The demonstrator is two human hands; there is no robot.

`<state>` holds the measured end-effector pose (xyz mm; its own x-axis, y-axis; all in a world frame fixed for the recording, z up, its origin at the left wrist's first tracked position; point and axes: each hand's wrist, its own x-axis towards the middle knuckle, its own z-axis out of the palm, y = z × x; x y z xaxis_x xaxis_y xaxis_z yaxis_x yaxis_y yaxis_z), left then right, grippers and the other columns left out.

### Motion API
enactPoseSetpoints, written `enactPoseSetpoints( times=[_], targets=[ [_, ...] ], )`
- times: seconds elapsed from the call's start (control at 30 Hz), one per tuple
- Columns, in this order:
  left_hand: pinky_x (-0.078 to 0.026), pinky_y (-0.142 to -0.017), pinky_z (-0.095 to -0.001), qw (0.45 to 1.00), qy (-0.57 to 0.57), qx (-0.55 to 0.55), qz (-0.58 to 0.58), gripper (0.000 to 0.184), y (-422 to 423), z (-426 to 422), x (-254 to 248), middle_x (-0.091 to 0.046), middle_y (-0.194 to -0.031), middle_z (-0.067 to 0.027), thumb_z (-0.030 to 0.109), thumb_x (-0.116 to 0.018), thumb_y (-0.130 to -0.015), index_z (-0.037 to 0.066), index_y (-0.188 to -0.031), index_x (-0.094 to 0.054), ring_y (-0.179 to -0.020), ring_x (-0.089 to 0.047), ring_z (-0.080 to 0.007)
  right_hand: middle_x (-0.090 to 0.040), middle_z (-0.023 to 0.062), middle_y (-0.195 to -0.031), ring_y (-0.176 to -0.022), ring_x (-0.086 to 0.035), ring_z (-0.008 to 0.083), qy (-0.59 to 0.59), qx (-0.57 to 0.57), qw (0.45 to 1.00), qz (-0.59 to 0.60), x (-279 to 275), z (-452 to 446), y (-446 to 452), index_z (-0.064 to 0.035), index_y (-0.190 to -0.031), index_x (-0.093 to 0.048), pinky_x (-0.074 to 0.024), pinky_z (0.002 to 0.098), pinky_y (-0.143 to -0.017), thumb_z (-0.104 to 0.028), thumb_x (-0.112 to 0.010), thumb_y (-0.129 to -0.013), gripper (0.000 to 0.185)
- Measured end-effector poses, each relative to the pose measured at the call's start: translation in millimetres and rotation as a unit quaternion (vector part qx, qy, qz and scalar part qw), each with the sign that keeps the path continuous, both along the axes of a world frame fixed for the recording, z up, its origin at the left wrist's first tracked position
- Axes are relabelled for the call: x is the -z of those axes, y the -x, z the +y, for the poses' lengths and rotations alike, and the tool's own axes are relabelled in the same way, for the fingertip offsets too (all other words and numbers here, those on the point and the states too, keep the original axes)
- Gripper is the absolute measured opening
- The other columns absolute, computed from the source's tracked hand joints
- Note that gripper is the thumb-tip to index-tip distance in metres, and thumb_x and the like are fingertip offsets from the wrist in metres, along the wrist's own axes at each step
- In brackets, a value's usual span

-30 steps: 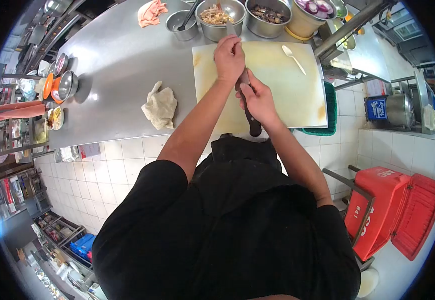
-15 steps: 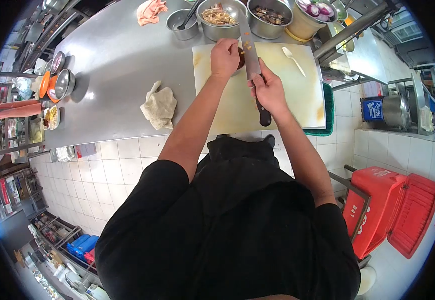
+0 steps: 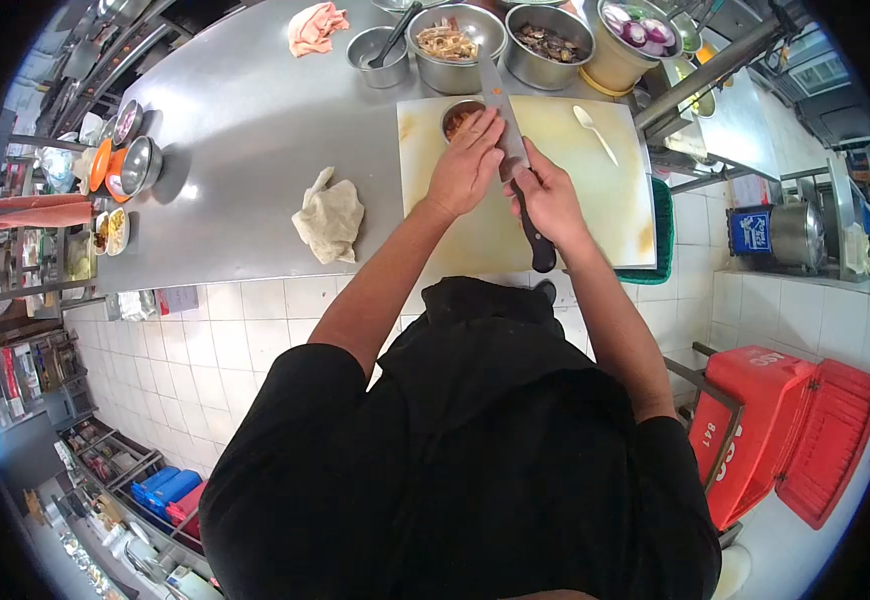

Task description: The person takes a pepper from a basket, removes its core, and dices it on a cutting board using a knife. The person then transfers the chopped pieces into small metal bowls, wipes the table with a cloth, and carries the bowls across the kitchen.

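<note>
My right hand (image 3: 549, 195) grips a large knife (image 3: 506, 125) by its black handle, with the blade pointing away from me over the cutting board (image 3: 575, 220). Small orange bits cling to the blade near its tip. My left hand (image 3: 467, 165) has its fingers stretched out, with the fingertips at the blade's left edge. Just beyond those fingers, a small metal bowl (image 3: 453, 117) with reddish-orange pieces stands on the board, partly hidden by the hand. A white spoon (image 3: 595, 134) lies on the right side of the board.
Behind the board stand a bowl of pale strips (image 3: 460, 75), a pot of dark pieces (image 3: 549, 70) and a container of onions (image 3: 639, 40). Left of the board lies a beige cloth (image 3: 330, 218). A pink cloth (image 3: 317, 29) and a small pot (image 3: 379, 72) are farther back.
The knife has turned from edge-on to showing its broad side. My left hand has opened from a curl and moved onto the blade's edge, uncovering more of the small bowl. The view has shifted slightly.
</note>
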<state>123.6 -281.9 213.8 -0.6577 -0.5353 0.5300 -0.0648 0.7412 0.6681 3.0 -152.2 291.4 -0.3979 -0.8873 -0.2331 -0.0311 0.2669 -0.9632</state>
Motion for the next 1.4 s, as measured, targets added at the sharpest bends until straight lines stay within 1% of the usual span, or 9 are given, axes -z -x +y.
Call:
enactPoseSetpoints(
  times=[0.2, 0.4, 0.7, 0.9, 1.0, 1.1, 1.2, 1.3, 1.4],
  targets=[
    [-0.029, -0.122, -0.0488, 0.995, 0.047, -0.066, -0.052, 0.052, -14.8, -7.9, 8.1, -0.043, -0.157, -0.0234, 0.030, -0.051, -0.104, -0.003, -0.145, -0.052, -0.146, -0.038, -0.0434, -0.065, 0.0058, -0.079, -0.057, -0.057, 0.0115, -0.022, -0.005, 0.999, 0.028, -1.8, 15.5, 7.3, -0.0056, -0.157, -0.042, -0.0511, 0.0291, -0.057, -0.012, -0.054, -0.102, 0.057],
    [-0.027, -0.123, -0.0509, 0.995, 0.078, -0.020, -0.062, 0.057, -9.4, 1.2, -5.7, -0.041, -0.160, -0.0214, 0.034, -0.054, -0.103, 0.001, -0.148, -0.050, -0.148, -0.034, -0.0431, -0.067, 0.0083, -0.079, -0.057, -0.058, 0.0133, -0.060, -0.039, 0.996, 0.050, -7.8, 19.3, 2.5, -0.0046, -0.156, -0.042, -0.0521, 0.0306, -0.058, -0.013, -0.055, -0.101, 0.057],
    [-0.026, -0.123, -0.0520, 0.992, 0.092, -0.065, -0.063, 0.061, -16.6, -6.7, 7.5, -0.042, -0.160, -0.0186, 0.038, -0.053, -0.102, 0.002, -0.151, -0.047, -0.149, -0.034, -0.0423, -0.067, 0.0099, -0.080, -0.057, -0.058, 0.0138, -0.085, -0.078, 0.992, 0.052, -39.9, 45.9, 8.7, 0.0011, -0.155, -0.042, -0.0519, 0.0299, -0.059, -0.014, -0.056, -0.101, 0.057],
    [-0.030, -0.120, -0.0514, 0.988, 0.100, -0.082, -0.087, 0.053, -24.1, -15.1, 11.9, -0.049, -0.153, -0.0201, 0.029, -0.061, -0.099, 0.002, -0.144, -0.055, -0.144, -0.040, -0.0416, -0.066, 0.0087, -0.080, -0.059, -0.057, 0.0121, -0.074, -0.073, 0.992, 0.070, -52.7, 64.7, 18.7, -0.0027, -0.153, -0.046, -0.0505, 0.0283, -0.060, -0.013, -0.058, -0.101, 0.054],
    [-0.039, -0.114, -0.0478, 0.986, 0.056, -0.153, -0.019, 0.047, -31.7, -21.7, 13.8, -0.058, -0.143, -0.0218, 0.025, -0.066, -0.097, 0.001, -0.136, -0.060, -0.135, -0.051, -0.0401, -0.066, 0.0086, -0.081, -0.065, -0.059, 0.0115, -0.066, -0.034, 0.993, 0.090, -48.7, 93.0, 42.5, -0.0036, -0.147, -0.052, -0.0503, 0.0277, -0.064, -0.013, -0.058, -0.101, 0.047],
    [-0.051, -0.099, -0.0420, 0.958, -0.158, -0.235, 0.036, 0.040, -25.2, -29.1, 29.1, -0.068, -0.124, -0.0214, 0.027, -0.070, -0.095, -0.001, -0.123, -0.066, -0.114, -0.066, -0.0351, -0.066, 0.0093, -0.082, -0.072, -0.062, 0.0126, -0.100, -0.013, 0.989, 0.105, 2.1, 124.9, 89.6, -0.0045, -0.140, -0.056, -0.0509, 0.0292, -0.069, -0.012, -0.059, -0.100, 0.041],
    [-0.056, -0.083, -0.0386, 0.936, -0.245, -0.253, -0.005, 0.035, -17.8, -41.0, 36.2, -0.075, -0.100, -0.0183, 0.030, -0.076, -0.091, -0.002, -0.103, -0.070, -0.092, -0.072, -0.0299, -0.068, 0.0128, -0.082, -0.075, -0.066, 0.0168, -0.142, 0.021, 0.977, 0.155, 39.0, 150.1, 118.8, -0.0069, -0.140, -0.058, -0.0529, 0.0333, -0.072, -0.011, -0.060, -0.097, 0.043],
    [-0.058, -0.069, -0.0325, 0.920, -0.277, -0.271, -0.050, 0.025, -13.7, -52.8, 46.5, -0.071, -0.085, -0.0120, 0.020, -0.071, -0.096, -0.004, -0.091, -0.067, -0.073, -0.069, -0.0193, -0.070, 0.0181, -0.081, -0.071, -0.067, 0.0211, -0.141, 0.016, 0.958, 0.251, 66.9, 155.6, 145.3, -0.0079, -0.139, -0.062, -0.0538, 0.0354, -0.072, -0.012, -0.061, -0.096, 0.044],
    [-0.061, -0.065, -0.0321, 0.869, -0.415, -0.269, 0.018, 0.023, -8.2, -53.4, 43.4, -0.070, -0.083, -0.0108, 0.016, -0.071, -0.094, -0.003, -0.083, -0.067, -0.071, -0.069, -0.0181, -0.069, 0.0226, -0.082, -0.069, -0.067, 0.0272, -0.103, -0.005, 0.933, 0.346, 91.2, 136.3, 173.1, -0.0113, -0.138, -0.065, -0.0543, 0.0378, -0.072, -0.015, -0.064, -0.095, 0.043]
  ],
)
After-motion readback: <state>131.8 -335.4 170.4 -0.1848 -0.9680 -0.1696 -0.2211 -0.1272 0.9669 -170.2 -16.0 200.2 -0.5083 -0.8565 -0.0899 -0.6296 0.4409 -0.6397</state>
